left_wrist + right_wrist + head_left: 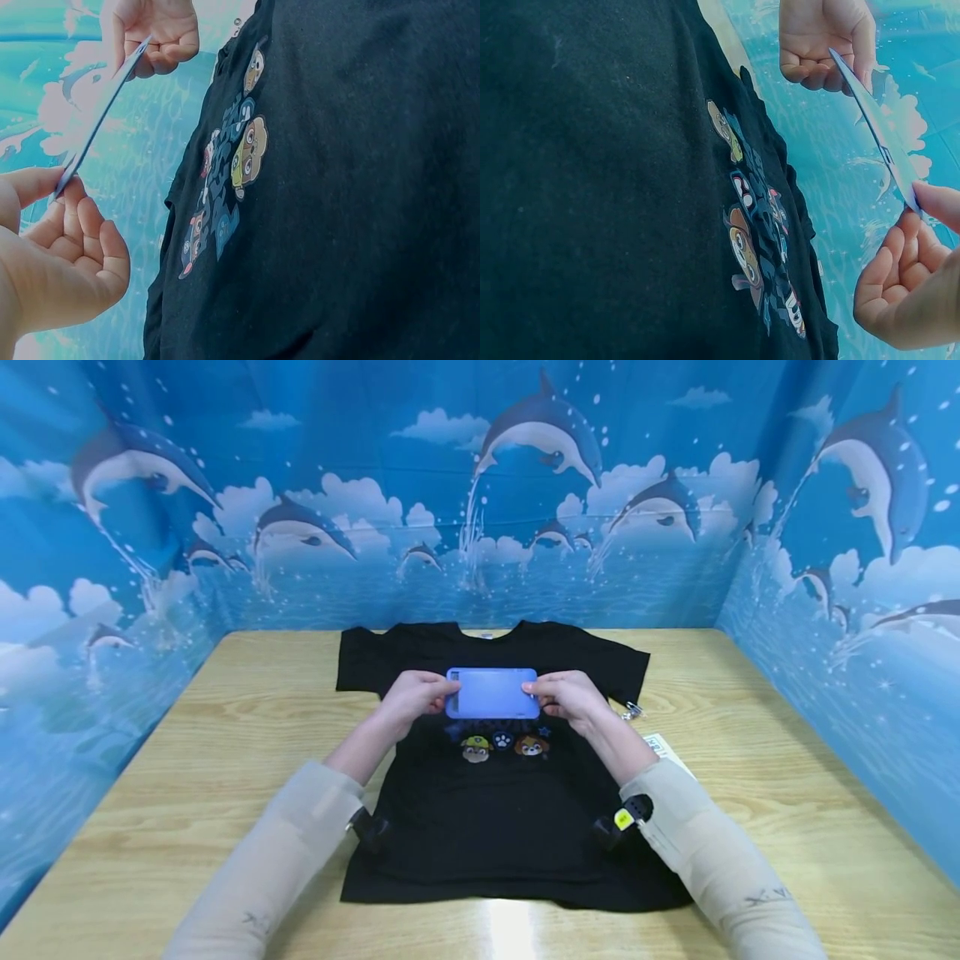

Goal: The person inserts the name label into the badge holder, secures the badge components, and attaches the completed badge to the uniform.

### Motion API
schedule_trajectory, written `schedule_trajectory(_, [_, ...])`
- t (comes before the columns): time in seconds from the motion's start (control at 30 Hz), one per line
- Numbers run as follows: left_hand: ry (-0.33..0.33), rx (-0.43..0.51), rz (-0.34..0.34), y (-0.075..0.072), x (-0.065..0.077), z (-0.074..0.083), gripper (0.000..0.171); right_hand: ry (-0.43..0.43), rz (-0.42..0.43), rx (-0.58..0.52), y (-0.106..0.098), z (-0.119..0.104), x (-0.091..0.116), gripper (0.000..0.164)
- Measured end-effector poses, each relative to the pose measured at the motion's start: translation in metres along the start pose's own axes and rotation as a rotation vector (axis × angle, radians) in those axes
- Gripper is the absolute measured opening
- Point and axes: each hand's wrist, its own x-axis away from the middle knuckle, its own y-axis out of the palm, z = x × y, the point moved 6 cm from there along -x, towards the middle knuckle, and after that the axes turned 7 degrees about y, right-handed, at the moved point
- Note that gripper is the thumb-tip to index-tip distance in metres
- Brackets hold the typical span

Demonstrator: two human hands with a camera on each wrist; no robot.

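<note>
Both hands hold up a thin blue-violet phone case (491, 693) with rounded corners, one hand at each short end. My left hand (414, 697) pinches its left end between thumb and fingers. At the opposite end, my right hand (572, 697) does the same. Edge-on in the right wrist view, the phone case (881, 139) shows a small slot along its side. Beneath, a black T-shirt (517, 835) lies spread flat, its neck toward the back wall. Cartoon dog faces and a paw badge are printed on its chest, and the phone case hides part of that print.
The shirt lies on a light wooden table (247, 760). By the right sleeve are a small metal clip or chain (632, 711) and a white printed card (667, 752), partly behind the right forearm. Blue dolphin-print curtains (420, 468) enclose the back and sides.
</note>
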Motion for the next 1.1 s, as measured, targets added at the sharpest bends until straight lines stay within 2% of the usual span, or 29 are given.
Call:
schedule_trajectory(0.4, [-0.002, 0.014, -0.028, -0.0012, -0.001, -0.0031, 0.03, -0.044, -0.046, -0.036, -0.0028, 0.0024, 0.0025, 0.034])
schedule_trajectory(0.73, [0.017, 0.041, -0.012, -0.0003, 0.001, -0.0013, 0.026, 0.01, -0.037, -0.048, -0.0033, 0.0066, -0.0007, 0.037])
schedule_trajectory(0.93, [0.049, 0.096, -0.005, -0.0005, 0.0013, 0.0007, 0.033, 0.04, -0.054, -0.057, -0.0019, 0.0084, -0.0007, 0.038])
schedule_trajectory(1.1, [0.063, 0.098, 0.0, -0.0016, 0.0011, 0.0018, 0.035, 0.044, -0.057, -0.045, -0.0009, 0.0077, 0.0, 0.036])
